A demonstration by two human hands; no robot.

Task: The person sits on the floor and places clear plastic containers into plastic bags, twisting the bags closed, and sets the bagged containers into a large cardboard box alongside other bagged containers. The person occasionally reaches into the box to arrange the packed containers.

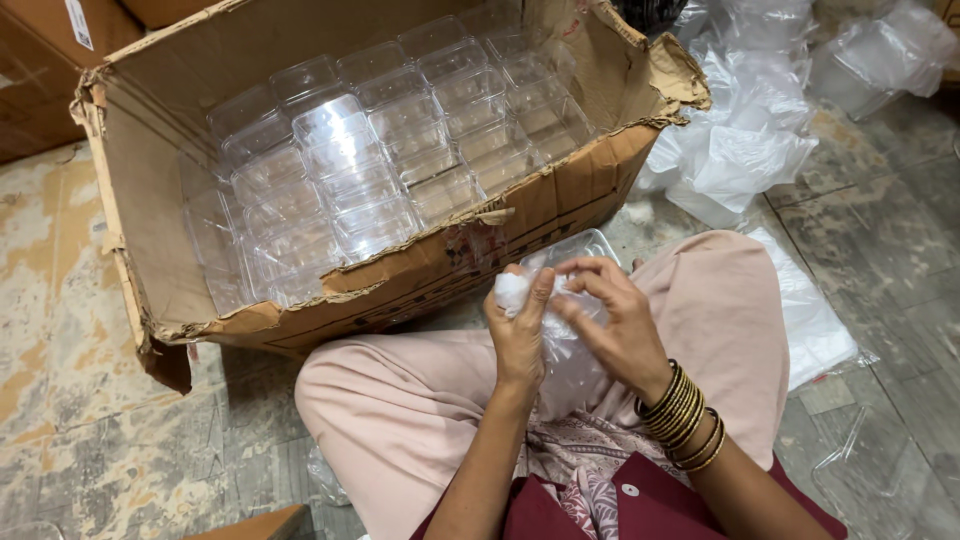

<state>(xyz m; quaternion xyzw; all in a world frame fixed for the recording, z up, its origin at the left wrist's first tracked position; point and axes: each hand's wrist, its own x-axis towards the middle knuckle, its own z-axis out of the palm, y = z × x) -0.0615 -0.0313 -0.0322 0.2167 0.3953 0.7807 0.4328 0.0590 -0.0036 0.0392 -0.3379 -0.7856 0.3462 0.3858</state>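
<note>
Plastic bag (570,360), thin and clear, sat bunched over the lap between both hands. Left hand (520,325) pinched its white wad; right hand (615,320) curled fingers on the film. Clear container (580,248) behind, beside cardboard box (150,200).

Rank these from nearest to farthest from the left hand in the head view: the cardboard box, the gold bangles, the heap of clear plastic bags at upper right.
From the left hand:
1. Cardboard box: just ahead, its torn front wall right by the fingers.
2. Gold bangles: to the right, on the other wrist.
3. Heap of clear plastic bags: far upper right, on the floor beyond the box.
</note>
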